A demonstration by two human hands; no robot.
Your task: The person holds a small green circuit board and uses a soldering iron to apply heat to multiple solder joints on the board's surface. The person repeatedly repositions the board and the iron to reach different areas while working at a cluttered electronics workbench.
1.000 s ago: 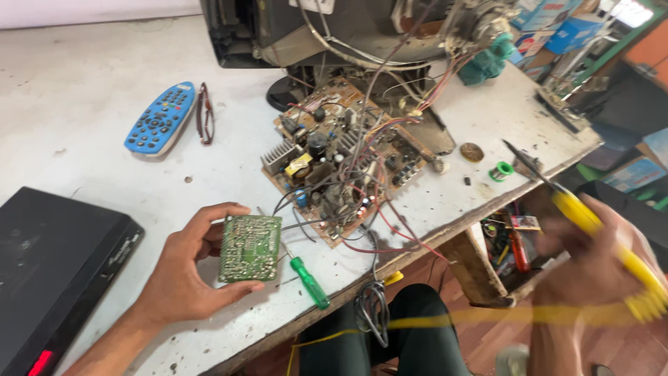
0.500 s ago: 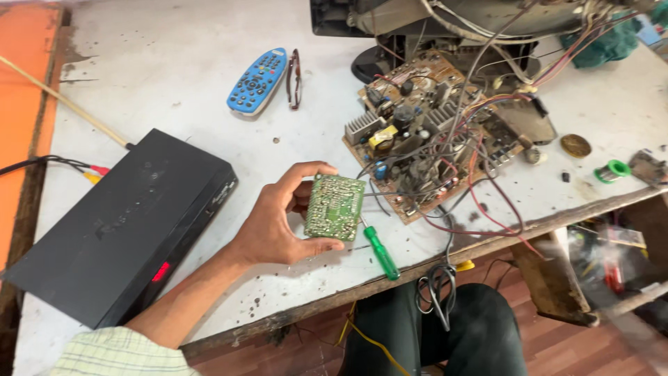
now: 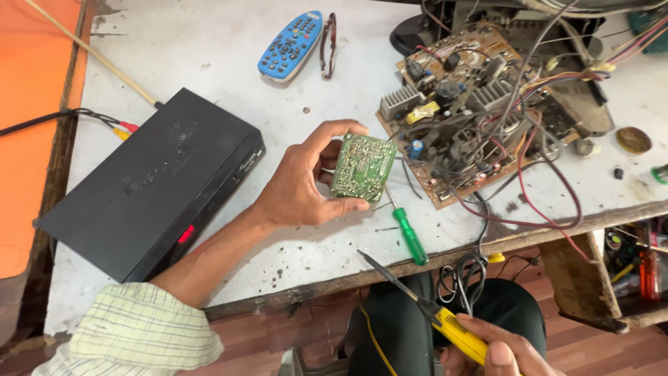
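Note:
My left hand [image 3: 300, 182] holds a small green circuit board [image 3: 362, 168] upright over the worn white table [image 3: 209, 63], solder side toward me. My right hand [image 3: 497, 348] at the bottom edge grips a yellow-handled soldering iron [image 3: 424, 306], its dark tip pointing up-left toward the table's front edge, below the board. A green-handled screwdriver [image 3: 408, 234] lies on the table just under the small board. To the right sits a large brown circuit board [image 3: 480, 111] crowded with parts and coloured wires.
A black set-top box [image 3: 156, 181] with a red light lies at the left, with cables plugged in. A blue remote [image 3: 290, 45] and a looped strap [image 3: 328, 43] lie at the back. A round tin [image 3: 634, 139] sits far right. An orange surface [image 3: 31, 104] borders the left.
The view has swung left and down. My right hand with the soldering iron has come back into sight at the bottom. The left hand still holds the small board.

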